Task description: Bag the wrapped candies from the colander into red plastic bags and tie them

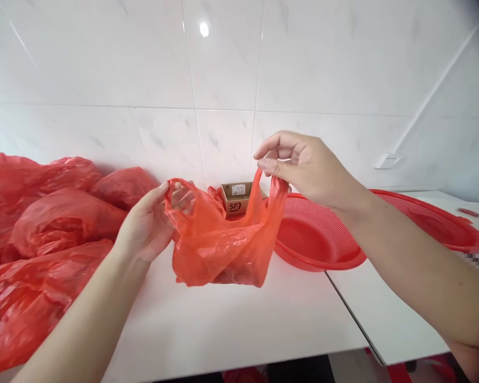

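Observation:
A red plastic carrier bag hangs in the air between my two hands, above the white table. My left hand pinches its left handle, with the other fingers partly behind the film. The right handle loops over my right hand, whose thumb and fingers are closed on it. Something dark lies in the bottom of the bag and shows faintly through the film; I cannot make out what it is.
Several filled red plastic bags are heaped on the left. A small cardboard box stands at the back by the tiled wall. A red mesh basket is on the right, with another red basket beyond it. A seam divides the white tables.

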`<state>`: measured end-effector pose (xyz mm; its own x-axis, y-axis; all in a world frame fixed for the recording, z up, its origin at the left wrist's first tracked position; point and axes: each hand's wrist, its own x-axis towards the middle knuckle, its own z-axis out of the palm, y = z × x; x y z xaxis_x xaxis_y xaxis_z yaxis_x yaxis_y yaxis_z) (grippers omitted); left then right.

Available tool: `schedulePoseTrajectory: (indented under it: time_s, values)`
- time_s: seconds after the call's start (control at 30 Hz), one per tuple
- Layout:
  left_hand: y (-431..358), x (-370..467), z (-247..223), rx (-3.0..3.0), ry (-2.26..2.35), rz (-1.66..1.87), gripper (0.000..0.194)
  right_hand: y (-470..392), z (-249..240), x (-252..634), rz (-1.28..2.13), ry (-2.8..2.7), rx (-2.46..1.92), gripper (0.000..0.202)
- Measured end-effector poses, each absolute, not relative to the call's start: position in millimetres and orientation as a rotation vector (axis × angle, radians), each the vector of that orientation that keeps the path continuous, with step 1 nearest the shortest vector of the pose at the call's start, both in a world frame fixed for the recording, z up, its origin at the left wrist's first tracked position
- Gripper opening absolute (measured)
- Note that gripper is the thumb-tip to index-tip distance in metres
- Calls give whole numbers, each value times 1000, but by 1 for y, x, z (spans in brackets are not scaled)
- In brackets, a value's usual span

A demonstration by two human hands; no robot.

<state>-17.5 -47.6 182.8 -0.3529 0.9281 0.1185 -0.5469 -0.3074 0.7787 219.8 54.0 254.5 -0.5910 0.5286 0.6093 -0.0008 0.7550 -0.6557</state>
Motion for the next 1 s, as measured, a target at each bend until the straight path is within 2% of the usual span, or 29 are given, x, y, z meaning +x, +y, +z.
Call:
schedulePoseTrajectory:
  time_s: [0.1, 0.2, 0.27, 0.4, 0.5, 0.57, 0.77, 1.0]
  values:
    - [-53, -11, 194, 806, 826, 1908, 11, 63, 252, 229, 787, -2111, -411, 7]
    - [-55, -1, 202, 1023, 874, 1790, 12, 69, 248, 234, 799, -2070, -408, 9]
    - [-55, 7, 204, 1169, 922, 1577, 16, 70, 245, 234, 838, -2086, -410, 10]
    - [-50, 25, 203, 1412, 1114, 998, 38, 61, 237, 221, 981, -2150, -421, 12]
    - [-39, 42, 197, 1581, 1238, 731, 34, 49, 232, 205, 1151, -2217, -338, 13]
    - [-31, 51, 191, 1618, 1276, 723, 31, 45, 227, 199, 1216, -2225, -271, 16]
    - [-27, 53, 176, 1321, 1225, 967, 41, 55, 191, 219, 1119, -2217, -355, 20]
    - [-36, 43, 158, 1377, 1161, 967, 37, 25, 160, 250, 1209, -2147, -374, 14]
